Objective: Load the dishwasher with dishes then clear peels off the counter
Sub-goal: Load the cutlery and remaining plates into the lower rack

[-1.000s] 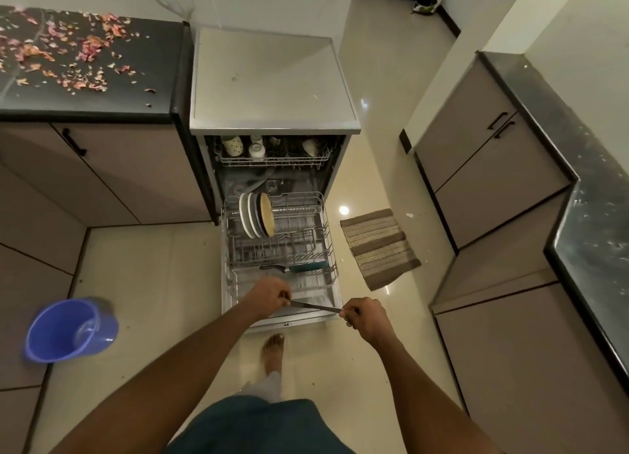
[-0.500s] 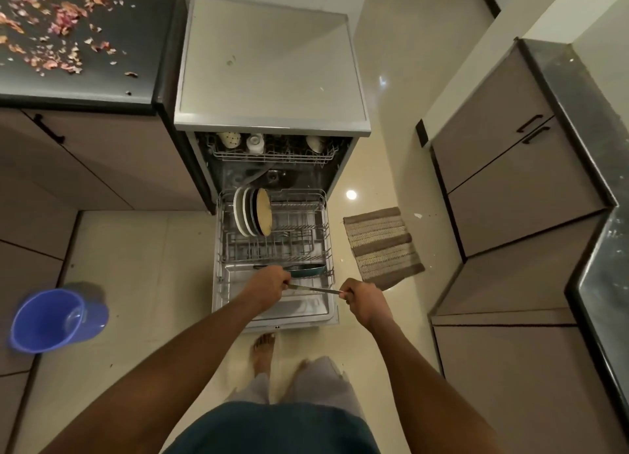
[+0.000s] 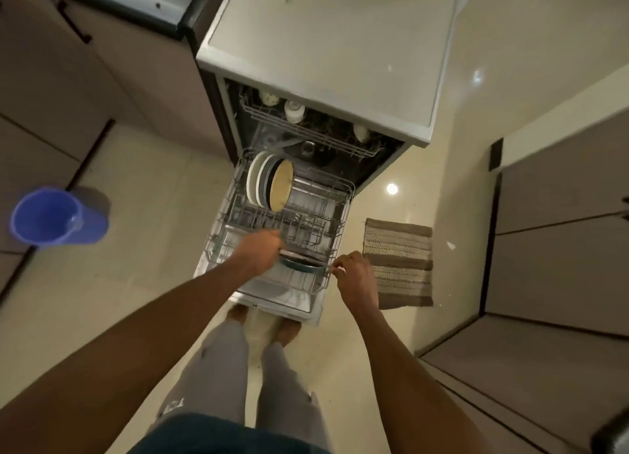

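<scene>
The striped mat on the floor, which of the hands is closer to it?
Right. The right hand is at the lower rack's front corner, just beside the striped mat. The left hand is farther away, over the rack by the pan.

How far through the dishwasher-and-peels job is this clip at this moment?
Partly loaded: round white and cream plates stand upright in the pulled-out wire lower rack, and pale cups sit in the upper rack. In hand: the left hand is at a dark teal-rimmed pan low in the rack's front; the right hand is at its rim. The peels on the dark counter look untouched.
</scene>
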Tool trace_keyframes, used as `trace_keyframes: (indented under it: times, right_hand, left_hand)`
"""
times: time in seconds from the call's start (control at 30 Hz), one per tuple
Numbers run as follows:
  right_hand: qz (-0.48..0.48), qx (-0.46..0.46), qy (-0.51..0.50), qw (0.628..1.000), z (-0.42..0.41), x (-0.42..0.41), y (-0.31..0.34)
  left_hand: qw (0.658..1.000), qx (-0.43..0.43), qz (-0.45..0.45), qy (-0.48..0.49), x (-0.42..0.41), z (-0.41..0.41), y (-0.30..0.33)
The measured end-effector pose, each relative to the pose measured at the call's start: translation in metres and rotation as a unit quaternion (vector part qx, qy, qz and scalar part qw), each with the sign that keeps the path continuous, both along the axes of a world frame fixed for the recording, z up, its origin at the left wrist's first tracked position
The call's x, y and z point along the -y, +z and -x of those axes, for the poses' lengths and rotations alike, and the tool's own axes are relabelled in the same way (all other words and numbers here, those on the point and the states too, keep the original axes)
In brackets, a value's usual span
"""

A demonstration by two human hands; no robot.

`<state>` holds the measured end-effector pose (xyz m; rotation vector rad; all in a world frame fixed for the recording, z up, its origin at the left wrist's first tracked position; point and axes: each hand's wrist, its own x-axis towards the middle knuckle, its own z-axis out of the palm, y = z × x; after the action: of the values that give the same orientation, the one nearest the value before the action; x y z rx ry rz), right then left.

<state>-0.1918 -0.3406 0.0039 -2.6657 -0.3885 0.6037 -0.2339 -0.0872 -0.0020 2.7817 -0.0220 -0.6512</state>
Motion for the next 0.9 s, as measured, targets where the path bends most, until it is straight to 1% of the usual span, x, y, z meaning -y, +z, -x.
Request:
trace_keyframes:
  times: [0.1,0.23,0.37,0.47,0.57,0.67,0.73,0.83,0.9]
  right_hand:
    - [0.005,-0.008,0.008,1.0,-0.018,0.0,-0.029]
    - [0.001,-0.016,0.018,1.0,-0.04,-0.007,-0.077]
    - [-0.011,-0.016,0.018,1.0,-0.055,-0.015,-0.131]
    - [-0.011,0.016,0.036,0.999,-0.066,-0.016,-0.171]
    - [0.015,0.03,0.06,0.998,-0.082,-0.015,-0.217]
    - [0.046,0.023,0.075,0.996,-0.094,-0.016,-0.26]
    - [0.058,0.038,0.097,0.993,-0.1,-0.018,-0.288]
    - [0.052,0.043,0.084,0.994,-0.112,-0.027,-0.325]
    - [0.059,0.052,0.08,0.994,-0.12,-0.033,-0.35]
  left_hand:
    - [1.0,-0.009,-0.005,-0.002,0.005,-0.012,-0.024]
    - [1.0,0.006,-0.015,-0.001,0.0,-0.026,-0.065]
    - [1.0,0.001,-0.009,0.013,-0.01,-0.042,-0.13]
    - [1.0,0.017,-0.017,-0.002,-0.012,-0.052,-0.18]
    - [0.999,0.029,-0.02,-0.008,-0.014,-0.063,-0.227]
    - [0.999,0.045,0.005,0.003,-0.013,-0.078,-0.265]
    - [0.998,0.061,0.012,-0.001,-0.017,-0.091,-0.292]
    - [0.999,0.038,0.023,-0.028,-0.024,-0.108,-0.331]
    - [0.999,0.04,0.007,-0.007,-0.025,-0.116,-0.353]
